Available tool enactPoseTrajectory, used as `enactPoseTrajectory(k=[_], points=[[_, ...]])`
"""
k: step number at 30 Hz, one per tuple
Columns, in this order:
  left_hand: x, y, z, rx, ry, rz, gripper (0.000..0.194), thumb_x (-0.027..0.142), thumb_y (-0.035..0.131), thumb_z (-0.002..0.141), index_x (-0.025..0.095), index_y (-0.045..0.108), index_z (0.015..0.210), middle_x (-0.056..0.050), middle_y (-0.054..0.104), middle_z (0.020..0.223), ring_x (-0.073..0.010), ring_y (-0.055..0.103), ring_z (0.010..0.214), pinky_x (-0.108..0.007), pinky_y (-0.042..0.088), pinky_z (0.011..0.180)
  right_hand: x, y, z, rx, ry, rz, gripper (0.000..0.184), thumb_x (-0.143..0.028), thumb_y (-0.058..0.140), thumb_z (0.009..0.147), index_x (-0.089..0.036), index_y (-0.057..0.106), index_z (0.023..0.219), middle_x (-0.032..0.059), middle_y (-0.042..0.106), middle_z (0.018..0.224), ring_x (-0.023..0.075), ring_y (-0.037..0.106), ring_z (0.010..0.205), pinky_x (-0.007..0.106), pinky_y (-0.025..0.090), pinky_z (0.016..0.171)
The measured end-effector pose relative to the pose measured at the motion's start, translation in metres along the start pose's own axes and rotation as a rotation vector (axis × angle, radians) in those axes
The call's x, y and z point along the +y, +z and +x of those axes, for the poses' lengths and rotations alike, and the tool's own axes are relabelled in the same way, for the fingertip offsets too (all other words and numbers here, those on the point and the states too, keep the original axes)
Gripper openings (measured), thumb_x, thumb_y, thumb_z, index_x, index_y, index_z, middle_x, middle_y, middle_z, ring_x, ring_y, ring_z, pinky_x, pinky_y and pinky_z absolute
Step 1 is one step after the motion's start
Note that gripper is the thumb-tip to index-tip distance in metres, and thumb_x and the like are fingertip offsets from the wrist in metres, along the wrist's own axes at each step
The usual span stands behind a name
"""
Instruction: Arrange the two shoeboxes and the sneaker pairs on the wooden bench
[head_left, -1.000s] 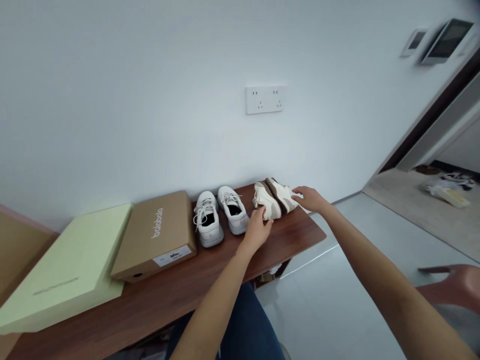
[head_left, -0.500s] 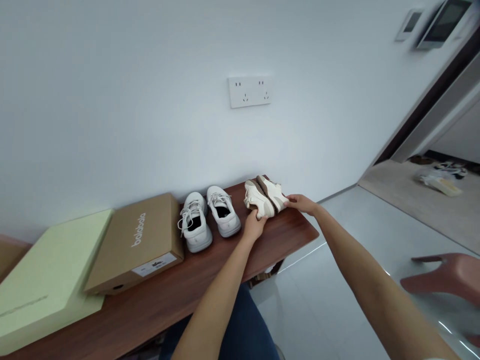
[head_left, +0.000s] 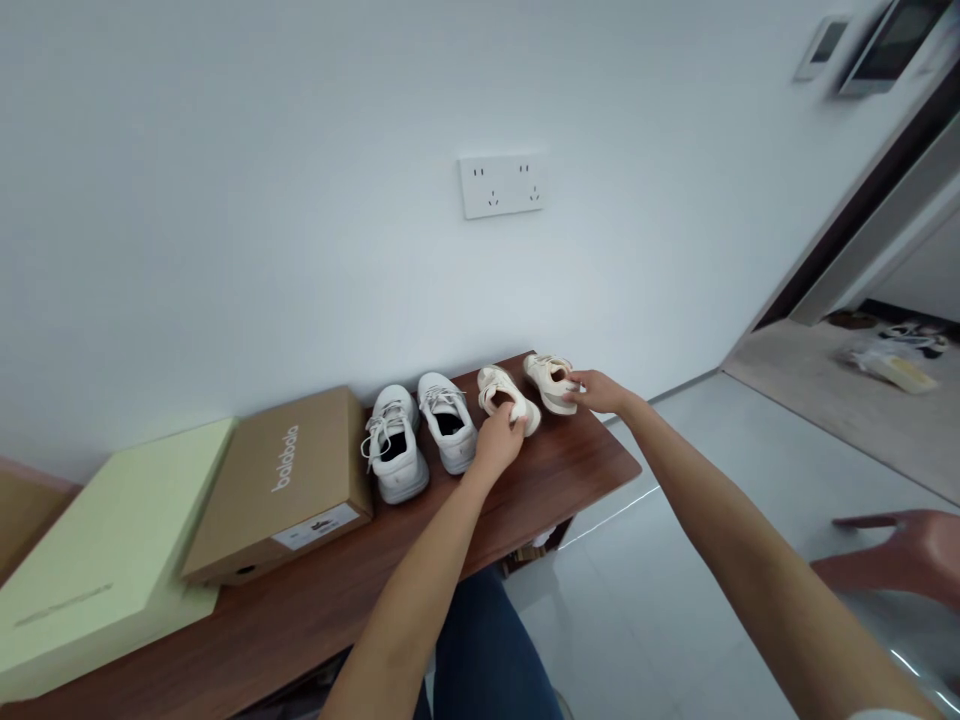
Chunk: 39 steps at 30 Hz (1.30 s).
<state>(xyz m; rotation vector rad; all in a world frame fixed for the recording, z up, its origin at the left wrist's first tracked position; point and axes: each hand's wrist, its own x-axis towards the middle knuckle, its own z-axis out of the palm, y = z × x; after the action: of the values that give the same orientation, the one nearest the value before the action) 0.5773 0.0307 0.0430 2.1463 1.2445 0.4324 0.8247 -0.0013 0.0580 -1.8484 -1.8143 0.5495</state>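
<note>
On the bench (head_left: 570, 470), right of the white sneakers (head_left: 420, 440), the left hand (head_left: 496, 440) grips one cream shoe (head_left: 501, 392); the right hand (head_left: 600, 392) holds the other shoe (head_left: 549, 378), just beside it.

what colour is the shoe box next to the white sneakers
Brown cardboard shoe box with white lettering on the lid, seen in the head view.

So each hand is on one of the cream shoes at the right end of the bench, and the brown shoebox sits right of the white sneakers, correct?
Not quite. The head view shows the brown shoebox to the left of the white sneakers, not right. The rest holds: the left hand and right hand each rest on one of the cream shoes at the right end of the bench.
</note>
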Motion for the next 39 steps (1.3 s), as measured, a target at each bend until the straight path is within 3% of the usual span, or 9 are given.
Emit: enactPoseTrajectory(k=[4,9,16,28,39], points=[[0.012,-0.012,-0.001,-0.021,0.039,0.321,0.029,0.033,0.048,0.094,0.021,0.055,0.119,-0.013,0.068,0.116,-0.0289,0.063,0.111,-0.037,0.047,0.089,-0.014,-0.002,0.007,-0.001,-0.068,-0.283,0.017,-0.029,0.064,0.082,-0.016,0.068,0.091,0.0072,0.072,0.094,0.0207,0.063,0.089,0.026,0.042,0.08],[0.019,-0.016,0.005,-0.068,0.054,0.456,0.035,0.027,0.042,0.096,0.016,0.048,0.129,-0.02,0.061,0.125,-0.0285,0.062,0.113,-0.037,0.048,0.087,-0.023,0.005,0.016,0.021,-0.083,-0.436,0.02,-0.025,0.066,0.08,-0.014,0.068,0.097,0.0121,0.07,0.107,0.0247,0.06,0.103,0.028,0.039,0.086],[0.017,-0.012,0.013,-0.121,0.062,0.495,0.037,0.025,0.043,0.094,0.014,0.047,0.13,-0.021,0.064,0.119,-0.0321,0.064,0.109,-0.041,0.049,0.086,-0.029,0.014,0.023,0.024,-0.043,-0.461,0.027,-0.022,0.064,0.082,-0.017,0.067,0.109,0.0116,0.067,0.119,0.0257,0.057,0.113,0.029,0.04,0.091],[0.012,-0.006,0.021,-0.161,0.025,0.443,0.039,0.023,0.045,0.092,0.014,0.05,0.13,-0.023,0.063,0.123,-0.0324,0.062,0.115,-0.043,0.048,0.09,-0.023,0.037,0.021,-0.021,0.005,-0.477,0.025,-0.02,0.066,0.082,-0.015,0.066,0.106,0.0142,0.065,0.121,0.0253,0.056,0.114,0.031,0.041,0.092],[0.015,-0.011,0.028,-0.22,0.04,0.434,0.041,0.022,0.045,0.09,0.011,0.05,0.129,-0.025,0.062,0.125,-0.0343,0.061,0.116,-0.044,0.048,0.09,-0.013,0.049,0.024,0.017,-0.005,-0.48,0.023,-0.016,0.064,0.083,-0.01,0.062,0.105,0.0152,0.064,0.119,0.024,0.055,0.114,0.031,0.036,0.097]])
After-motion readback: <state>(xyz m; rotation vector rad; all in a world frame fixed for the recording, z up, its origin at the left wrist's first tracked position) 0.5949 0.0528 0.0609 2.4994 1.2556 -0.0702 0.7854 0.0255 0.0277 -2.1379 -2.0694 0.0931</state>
